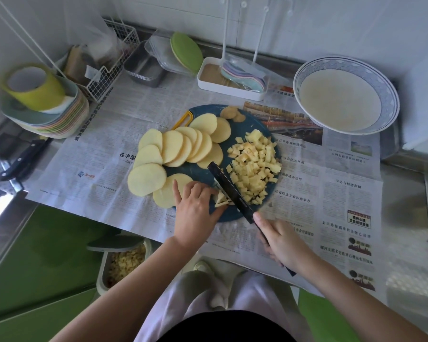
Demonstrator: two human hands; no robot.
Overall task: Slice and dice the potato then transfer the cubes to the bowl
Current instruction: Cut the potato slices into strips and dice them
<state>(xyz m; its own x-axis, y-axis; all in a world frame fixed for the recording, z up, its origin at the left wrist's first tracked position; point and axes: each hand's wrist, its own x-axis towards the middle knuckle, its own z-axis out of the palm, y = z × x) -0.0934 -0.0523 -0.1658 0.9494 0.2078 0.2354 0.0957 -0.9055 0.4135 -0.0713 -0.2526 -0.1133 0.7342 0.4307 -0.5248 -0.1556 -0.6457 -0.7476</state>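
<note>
Knife (229,191) in right hand (282,240), left hand (195,208) on potato strips (221,199).

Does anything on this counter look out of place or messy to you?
Slightly. Several potato slices hang over the left rim of the blue cutting board onto the newspaper. A spare black knife lies right at the counter's left edge. Nothing looks spilled or broken.

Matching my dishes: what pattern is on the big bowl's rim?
The bowl has a blue wave-like scale pattern round its white rim; the head view shows it.
</note>
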